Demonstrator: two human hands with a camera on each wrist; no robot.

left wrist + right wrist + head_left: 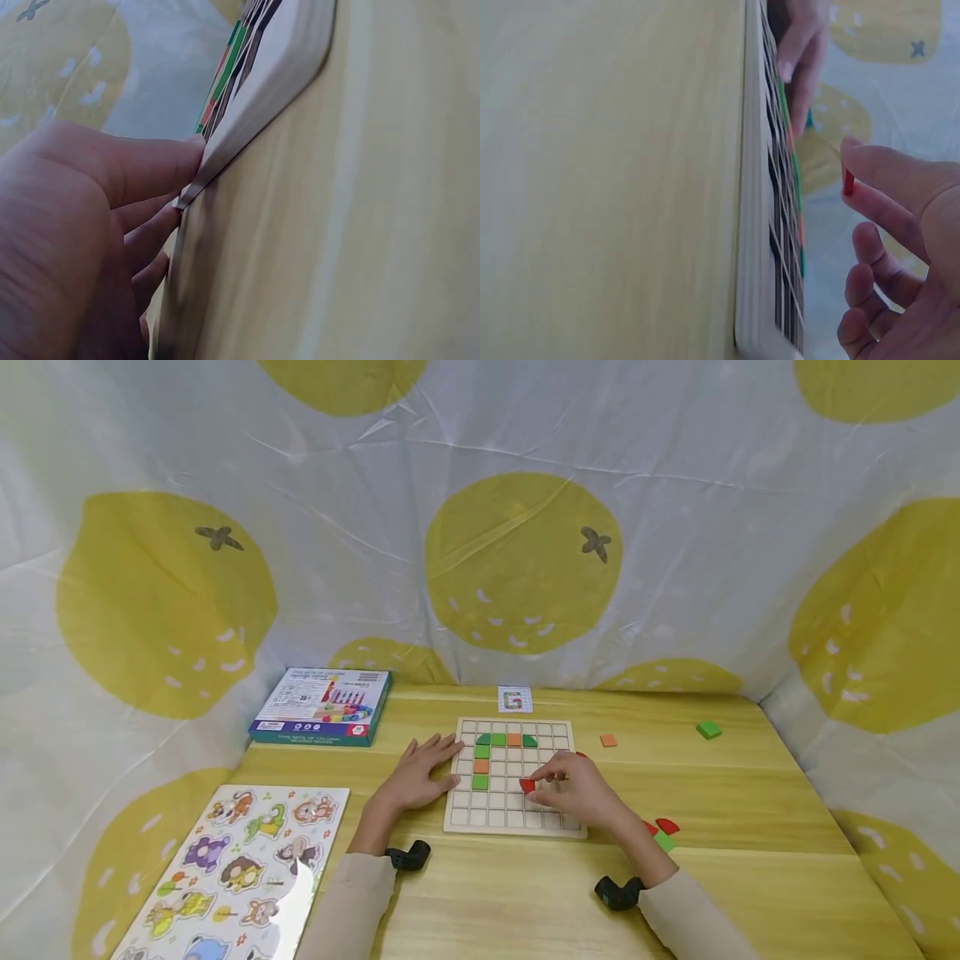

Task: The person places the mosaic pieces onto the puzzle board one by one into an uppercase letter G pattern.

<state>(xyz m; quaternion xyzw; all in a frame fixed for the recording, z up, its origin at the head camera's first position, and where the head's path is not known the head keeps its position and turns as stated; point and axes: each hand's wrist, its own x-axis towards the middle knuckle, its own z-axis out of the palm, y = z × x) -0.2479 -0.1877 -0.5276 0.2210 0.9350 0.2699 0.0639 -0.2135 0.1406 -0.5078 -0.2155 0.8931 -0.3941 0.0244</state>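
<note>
A wooden grid board (506,821) lies on the table with green and orange square tiles and green rounded pieces set in a bent row at its upper left. My left hand (416,774) rests at the board's left edge, fingers extended, with the thumb at the rim in the left wrist view. Between thumb and forefinger my right hand (581,789) pinches a red quarter-circle piece (527,785) over the lower right part of the grid. The right wrist view shows this red piece (848,182) edge-on, raised above the board, the other fingers loosely curled.
Behind the board lies a small pattern card (514,699). An orange tile (608,740), green squares (708,729) and red quarter-circles (667,827) are scattered on the right. A boxed set (318,706) and an animal puzzle board (240,868) occupy the left. A lemon-print cloth (517,435) hangs behind.
</note>
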